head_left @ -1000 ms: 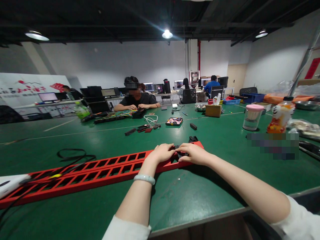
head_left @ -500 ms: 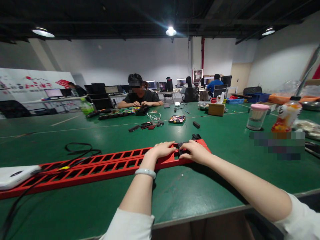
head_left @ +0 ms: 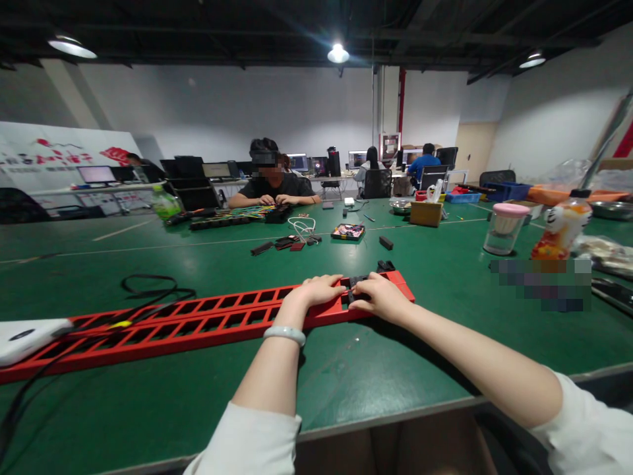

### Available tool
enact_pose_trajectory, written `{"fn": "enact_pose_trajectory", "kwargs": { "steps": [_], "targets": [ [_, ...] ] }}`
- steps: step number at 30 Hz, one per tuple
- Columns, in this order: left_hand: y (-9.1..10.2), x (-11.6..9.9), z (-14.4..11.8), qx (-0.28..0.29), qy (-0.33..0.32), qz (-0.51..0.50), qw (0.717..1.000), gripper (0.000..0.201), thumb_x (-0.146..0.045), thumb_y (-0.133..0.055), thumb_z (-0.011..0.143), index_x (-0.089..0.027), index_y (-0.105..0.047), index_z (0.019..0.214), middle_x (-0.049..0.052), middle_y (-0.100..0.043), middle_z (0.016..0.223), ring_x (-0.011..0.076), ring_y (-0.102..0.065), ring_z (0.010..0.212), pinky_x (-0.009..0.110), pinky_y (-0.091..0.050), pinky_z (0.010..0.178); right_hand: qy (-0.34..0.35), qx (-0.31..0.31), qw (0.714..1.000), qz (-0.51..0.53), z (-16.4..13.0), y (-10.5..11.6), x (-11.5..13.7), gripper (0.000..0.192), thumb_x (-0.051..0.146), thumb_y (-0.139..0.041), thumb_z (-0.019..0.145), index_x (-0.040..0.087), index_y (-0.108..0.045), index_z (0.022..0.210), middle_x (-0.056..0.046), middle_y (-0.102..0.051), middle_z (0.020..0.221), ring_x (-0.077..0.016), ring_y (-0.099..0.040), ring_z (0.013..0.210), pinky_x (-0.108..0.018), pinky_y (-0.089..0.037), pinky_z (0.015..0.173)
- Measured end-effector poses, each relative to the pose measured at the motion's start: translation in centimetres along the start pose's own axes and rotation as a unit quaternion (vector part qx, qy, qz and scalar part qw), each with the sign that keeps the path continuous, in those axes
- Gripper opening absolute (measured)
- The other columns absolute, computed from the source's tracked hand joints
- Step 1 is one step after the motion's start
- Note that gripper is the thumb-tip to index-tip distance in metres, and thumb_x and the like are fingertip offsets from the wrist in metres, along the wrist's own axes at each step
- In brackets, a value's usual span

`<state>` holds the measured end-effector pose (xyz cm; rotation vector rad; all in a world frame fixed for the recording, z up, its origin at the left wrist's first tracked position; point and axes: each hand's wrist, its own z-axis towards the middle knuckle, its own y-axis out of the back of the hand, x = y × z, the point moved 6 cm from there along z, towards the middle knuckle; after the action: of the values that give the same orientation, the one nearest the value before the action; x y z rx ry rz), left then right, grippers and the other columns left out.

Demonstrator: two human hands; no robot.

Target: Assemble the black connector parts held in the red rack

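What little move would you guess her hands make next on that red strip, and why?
Probably press the small black part down into the slot near the end of the red strip: the left hand and right hand both pinch it there, and it seems to sit proud.

Bare green tabletop (head_left: 395, 369) lies open between the near edge and the red slotted rail (head_left: 198, 323), which spans the left approach. A black cable (head_left: 148, 287) lies just behind the rail. On the right stand a pink-lidded jar (head_left: 503, 229) and an orange bottle (head_left: 561, 227). Small black parts (head_left: 386, 266) sit just beyond the rail's right end.
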<state>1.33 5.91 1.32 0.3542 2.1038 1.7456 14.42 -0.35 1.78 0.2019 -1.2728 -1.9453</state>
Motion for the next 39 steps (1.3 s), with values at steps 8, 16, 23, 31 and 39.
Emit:
{"fn": "enact_pose_trajectory", "kwargs": {
  "steps": [8,16,23,31,39],
  "targets": [
    [-0.4,-0.1,0.5,0.02,-0.004,0.024,0.999,0.06,-0.06,-0.028,0.077,-0.029,-0.035,0.128,0.002,-0.036,0.134,0.0244,-0.036,0.119,0.036,-0.026,0.097,-0.004,-0.014,1.0,0.028,-0.3,0.0,-0.3,0.029,0.042,-0.059,0.071,0.017,-0.062,0.085,-0.005,-0.062,0.079,-0.0156,-0.046,0.075,-0.025,-0.037,0.065],
    [-0.4,0.1,0.6,0.017,0.002,0.031,0.999,0.063,-0.062,-0.026,0.077,-0.028,-0.033,0.129,0.003,-0.035,0.135,0.0248,-0.034,0.12,0.037,-0.026,0.097,-0.015,-0.037,0.998,0.043,-0.3,-0.6,-0.7,0.03,0.046,-0.057,0.072,0.02,-0.062,0.085,-0.004,-0.063,0.079,-0.015,-0.047,0.075,-0.025,-0.039,0.065],
    [-0.3,-0.1,0.4,0.022,0.006,0.031,0.999,0.062,-0.061,-0.027,0.077,-0.03,-0.032,0.13,0.002,-0.034,0.136,0.0251,-0.033,0.121,0.038,-0.025,0.098,-0.04,-0.036,0.996,0.072,-0.3,-0.7,-1.1,0.031,0.043,-0.061,0.069,0.022,-0.063,0.092,-0.003,-0.064,0.086,-0.0161,-0.052,0.081,-0.028,-0.04,0.071],
    [-0.2,-0.4,0.1,0.03,0.012,0.027,0.999,0.064,-0.062,-0.025,0.076,-0.029,-0.03,0.131,0.002,-0.031,0.137,0.0255,-0.03,0.122,0.04,-0.023,0.099,-0.029,-0.025,0.995,0.094,0.0,-0.4,-0.9,0.042,0.041,-0.063,0.067,0.021,-0.061,0.103,-0.005,-0.064,0.095,-0.0177,-0.056,0.086,-0.029,-0.042,0.075],
    [-0.3,-0.3,0.2,0.028,0.018,0.024,0.999,0.066,-0.064,-0.024,0.075,-0.031,-0.03,0.131,0.002,-0.031,0.137,0.0268,-0.03,0.123,0.043,-0.023,0.098,-0.016,0.002,0.996,0.087,0.1,-0.5,-0.9,0.041,0.044,-0.06,0.07,0.021,-0.061,0.104,-0.008,-0.061,0.1,-0.0186,-0.056,0.09,-0.03,-0.042,0.079]
  ]
}}
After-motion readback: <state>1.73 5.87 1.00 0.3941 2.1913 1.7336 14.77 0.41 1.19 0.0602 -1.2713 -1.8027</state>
